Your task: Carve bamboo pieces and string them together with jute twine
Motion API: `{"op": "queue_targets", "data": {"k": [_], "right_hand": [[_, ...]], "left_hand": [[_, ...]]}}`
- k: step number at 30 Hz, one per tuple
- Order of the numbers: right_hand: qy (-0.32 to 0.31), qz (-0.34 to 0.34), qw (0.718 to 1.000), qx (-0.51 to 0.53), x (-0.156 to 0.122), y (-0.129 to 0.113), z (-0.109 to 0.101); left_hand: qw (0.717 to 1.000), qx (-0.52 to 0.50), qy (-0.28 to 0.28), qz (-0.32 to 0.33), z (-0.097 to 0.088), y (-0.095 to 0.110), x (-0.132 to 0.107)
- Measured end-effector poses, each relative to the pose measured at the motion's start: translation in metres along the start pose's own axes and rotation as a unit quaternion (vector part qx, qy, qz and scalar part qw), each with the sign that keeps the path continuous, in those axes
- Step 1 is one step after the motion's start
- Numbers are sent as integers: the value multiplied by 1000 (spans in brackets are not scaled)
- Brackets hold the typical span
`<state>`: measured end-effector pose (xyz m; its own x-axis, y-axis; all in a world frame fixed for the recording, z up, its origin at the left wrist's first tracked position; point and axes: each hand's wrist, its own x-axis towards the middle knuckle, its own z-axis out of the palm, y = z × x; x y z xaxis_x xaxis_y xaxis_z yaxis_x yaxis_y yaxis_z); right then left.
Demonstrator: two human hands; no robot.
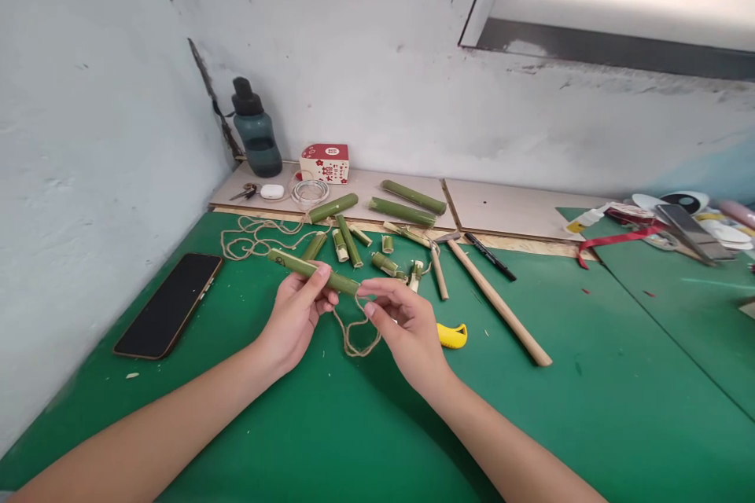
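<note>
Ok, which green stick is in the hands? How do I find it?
Look at the green table mat, then the short green bamboo pieces lying near its back edge. Just in front, the left hand grips one longer green bamboo stick, the right hand at its other end. Only this one is lifted, with looped brown twine dangling from it.

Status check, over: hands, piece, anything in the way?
Left hand shut on bamboo stick. Right hand pinching twine at stick's end. Bamboo offcuts just beyond, apart.
</note>
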<state>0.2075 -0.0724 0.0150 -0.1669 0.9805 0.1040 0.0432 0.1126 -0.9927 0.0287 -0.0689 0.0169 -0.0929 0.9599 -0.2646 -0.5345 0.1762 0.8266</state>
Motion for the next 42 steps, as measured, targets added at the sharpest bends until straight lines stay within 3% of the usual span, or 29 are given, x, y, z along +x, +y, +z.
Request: {"op": "queue_targets", "data": {"k": [7,18,31,42], "right_hand": [[36,8,998,50,4,3,0],[-6,54,995,79,6,2,-2],[-8,52,998,26,6,0,-2],[36,41,998,7,5,0,-3]], "left_hand": [[999,18,-43,-1,0,-1,-4],[999,-30,-28,13,-3,5,1],[1000,-23,-17,2,-1,5,0],[1000,-3,-23,-18,0,2,-1]]}}
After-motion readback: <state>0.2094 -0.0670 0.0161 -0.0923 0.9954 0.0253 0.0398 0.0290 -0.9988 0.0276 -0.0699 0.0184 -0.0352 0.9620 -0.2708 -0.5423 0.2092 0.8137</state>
